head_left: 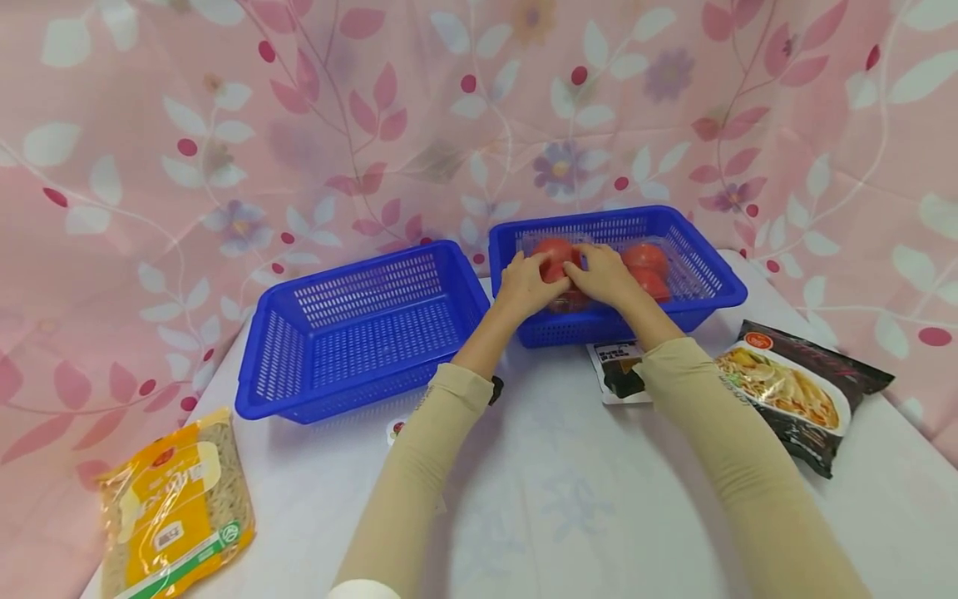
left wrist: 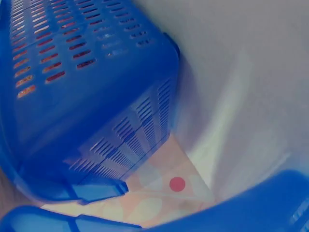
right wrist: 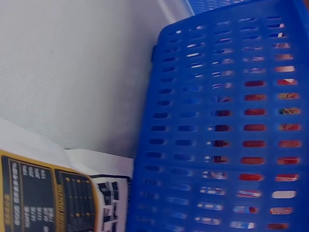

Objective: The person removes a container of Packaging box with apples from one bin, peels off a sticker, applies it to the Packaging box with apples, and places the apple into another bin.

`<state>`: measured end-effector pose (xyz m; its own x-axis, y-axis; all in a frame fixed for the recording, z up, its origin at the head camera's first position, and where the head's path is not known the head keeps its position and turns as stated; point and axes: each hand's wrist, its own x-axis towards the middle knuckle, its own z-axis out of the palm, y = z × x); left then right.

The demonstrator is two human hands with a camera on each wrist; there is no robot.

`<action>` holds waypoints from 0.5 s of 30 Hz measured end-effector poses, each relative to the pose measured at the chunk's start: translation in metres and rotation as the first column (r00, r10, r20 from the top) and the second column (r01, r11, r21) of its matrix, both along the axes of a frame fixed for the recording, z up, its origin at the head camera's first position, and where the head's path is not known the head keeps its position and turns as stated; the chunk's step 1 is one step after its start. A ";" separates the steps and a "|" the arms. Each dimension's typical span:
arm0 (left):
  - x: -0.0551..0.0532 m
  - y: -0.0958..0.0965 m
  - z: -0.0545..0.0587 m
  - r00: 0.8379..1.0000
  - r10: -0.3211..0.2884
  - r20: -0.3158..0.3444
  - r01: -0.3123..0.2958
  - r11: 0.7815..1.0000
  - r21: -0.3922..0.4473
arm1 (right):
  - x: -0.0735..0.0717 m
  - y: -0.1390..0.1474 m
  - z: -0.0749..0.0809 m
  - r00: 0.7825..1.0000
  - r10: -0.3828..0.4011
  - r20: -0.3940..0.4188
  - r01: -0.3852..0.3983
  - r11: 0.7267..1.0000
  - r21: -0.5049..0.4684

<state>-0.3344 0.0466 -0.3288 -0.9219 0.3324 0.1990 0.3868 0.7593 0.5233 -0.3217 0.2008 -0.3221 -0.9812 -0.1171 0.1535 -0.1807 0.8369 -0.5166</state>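
1. Two hands on my head feed: left hand [head_left: 525,287] and right hand [head_left: 608,279] both grip one fruit pack [head_left: 555,249], fingers bent over it.
2. Pack I'm on: clear plastic, round red fruit inside, partly hidden by the fingers.
3. Location: left end of right-hand blue basket [head_left: 696,304], beside second red pack [head_left: 647,262].

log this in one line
left hand: holds red-fruit pack; right hand: holds same pack; location: right basket; beside: second red-fruit pack
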 end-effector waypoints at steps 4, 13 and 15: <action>0.004 -0.005 0.006 0.999 -0.009 -0.041 0.009 1.000 0.006 | 0.003 -0.002 0.007 1.000 0.004 -0.012 -0.004 1.000 0.001; 0.012 -0.010 0.023 0.994 -0.027 -0.110 0.027 1.000 -0.003 | 0.011 -0.005 0.022 0.997 0.003 -0.079 -0.005 0.999 -0.032; 0.017 -0.012 0.028 0.993 -0.024 -0.115 0.024 1.000 -0.001 | 0.013 -0.007 0.025 0.995 0.003 -0.098 -0.008 0.999 -0.045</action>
